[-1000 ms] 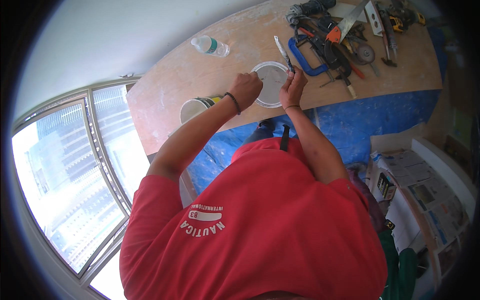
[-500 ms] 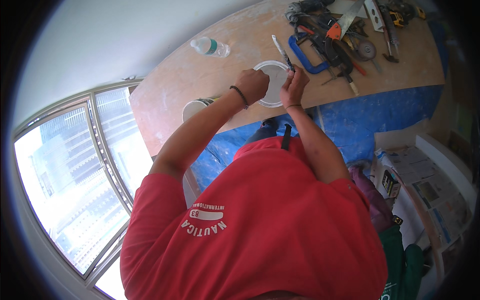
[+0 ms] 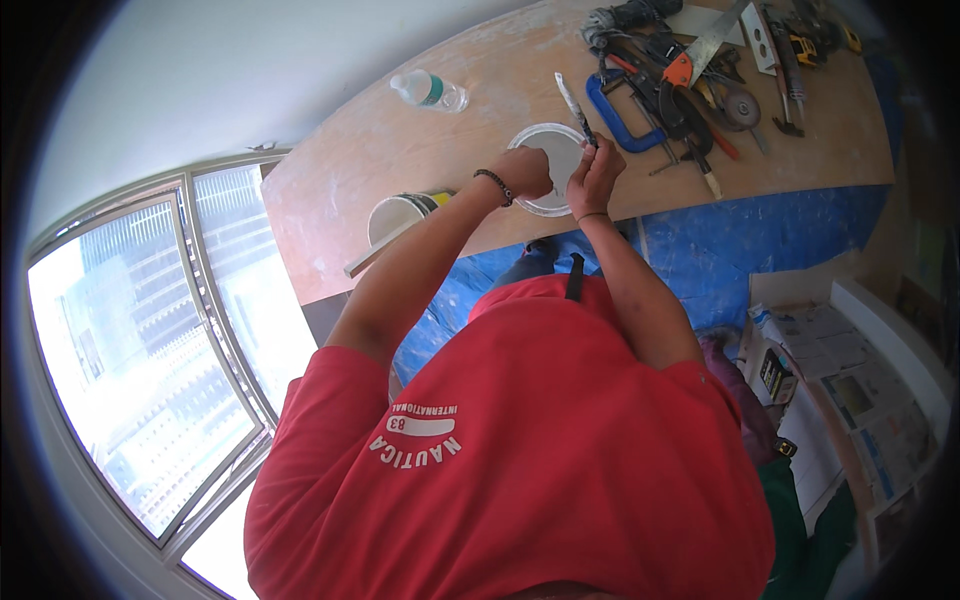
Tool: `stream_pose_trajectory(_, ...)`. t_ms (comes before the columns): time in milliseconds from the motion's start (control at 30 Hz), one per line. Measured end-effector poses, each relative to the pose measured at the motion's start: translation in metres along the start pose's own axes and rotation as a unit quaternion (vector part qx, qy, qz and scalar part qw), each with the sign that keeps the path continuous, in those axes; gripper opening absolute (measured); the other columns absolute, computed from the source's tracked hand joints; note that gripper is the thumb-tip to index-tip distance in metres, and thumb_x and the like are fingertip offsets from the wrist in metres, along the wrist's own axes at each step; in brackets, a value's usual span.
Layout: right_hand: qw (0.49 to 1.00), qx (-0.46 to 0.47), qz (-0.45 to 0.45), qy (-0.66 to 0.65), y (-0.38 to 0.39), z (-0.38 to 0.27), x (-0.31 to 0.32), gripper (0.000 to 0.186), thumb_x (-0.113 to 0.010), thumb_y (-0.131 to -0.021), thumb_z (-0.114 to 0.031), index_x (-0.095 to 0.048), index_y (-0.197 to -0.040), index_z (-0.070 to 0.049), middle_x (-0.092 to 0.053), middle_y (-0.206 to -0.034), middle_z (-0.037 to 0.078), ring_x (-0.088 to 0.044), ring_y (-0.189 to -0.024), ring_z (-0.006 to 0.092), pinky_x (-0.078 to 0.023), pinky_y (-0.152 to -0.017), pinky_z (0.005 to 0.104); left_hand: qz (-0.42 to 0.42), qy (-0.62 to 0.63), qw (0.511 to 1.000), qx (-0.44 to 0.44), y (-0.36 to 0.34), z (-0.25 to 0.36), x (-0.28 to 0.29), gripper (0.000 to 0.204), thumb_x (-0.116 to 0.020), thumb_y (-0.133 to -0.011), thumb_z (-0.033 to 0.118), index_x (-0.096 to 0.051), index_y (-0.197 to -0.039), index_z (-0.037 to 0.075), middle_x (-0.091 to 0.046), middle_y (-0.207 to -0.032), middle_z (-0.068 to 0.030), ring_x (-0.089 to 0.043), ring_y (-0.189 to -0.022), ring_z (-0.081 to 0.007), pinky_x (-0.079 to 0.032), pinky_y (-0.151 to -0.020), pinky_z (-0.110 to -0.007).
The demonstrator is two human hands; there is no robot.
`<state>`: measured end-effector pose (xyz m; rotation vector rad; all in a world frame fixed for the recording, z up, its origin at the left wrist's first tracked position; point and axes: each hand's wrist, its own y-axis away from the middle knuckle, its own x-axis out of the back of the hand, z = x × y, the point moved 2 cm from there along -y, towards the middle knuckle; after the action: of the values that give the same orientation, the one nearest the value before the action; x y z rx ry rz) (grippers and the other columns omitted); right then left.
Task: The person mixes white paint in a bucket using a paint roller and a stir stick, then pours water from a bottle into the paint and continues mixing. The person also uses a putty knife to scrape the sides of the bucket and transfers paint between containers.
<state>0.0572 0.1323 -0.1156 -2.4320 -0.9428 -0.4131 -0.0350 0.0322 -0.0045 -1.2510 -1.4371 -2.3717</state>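
Observation:
My left hand (image 3: 525, 172) is closed over the round white-rimmed tub or lid (image 3: 554, 205) with a grey inside; what its fingers hold, if anything, is hidden. My right hand (image 3: 597, 170), at the right rim of that round piece, grips a slim paint-smeared stick (image 3: 572, 100), which points up and away from me. A white bucket (image 3: 393, 213) with a yellow and black label stands left of my left wrist, beside a pale strip (image 3: 365, 260) at the wooden table's near edge (image 3: 300, 235).
A water bottle (image 3: 440, 93) lies or stands behind. Clamps (image 3: 625, 120), a saw (image 3: 710, 50) and several other tools crowd the table's right. A window (image 3: 140, 340) is at left, blue sheeting (image 3: 720, 240) below, newspapers (image 3: 850, 390) at lower right.
My left hand has moved rightward across the round piece, toward my right hand. My right hand has shifted slightly right with the stick still in it.

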Motion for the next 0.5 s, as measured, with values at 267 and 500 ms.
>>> stream_pose_trajectory(267,1.000,-0.015,-0.007,-0.004,0.002,0.003,-0.001,0.020,-0.050,-0.108,-0.011,-0.056,-0.126,-0.007,-0.063,-0.114,0.012,-0.056,-0.113,0.0336,-0.035,-0.102,0.0492,0.091,-0.057,0.994,0.012,0.004,-0.007,-0.003,0.023,-0.066,-0.086,0.019,-0.079,-0.091,0.001,-0.077,-0.093,-0.0240,-0.076,-0.091,-0.0412,-0.060,-0.085,-0.050)
stream_pose_trajectory(500,1.000,-0.005,-0.004,0.006,0.000,0.003,-0.002,0.021,-0.047,-0.109,-0.012,-0.055,-0.127,-0.006,-0.064,-0.113,0.011,-0.058,-0.110,0.0341,-0.035,-0.102,0.0495,0.083,-0.053,0.995,-0.031,0.025,0.009,-0.021,0.014,-0.069,-0.082,0.014,-0.079,-0.085,0.004,-0.076,-0.088,-0.0220,-0.077,-0.087,-0.0396,-0.061,-0.080,-0.049)
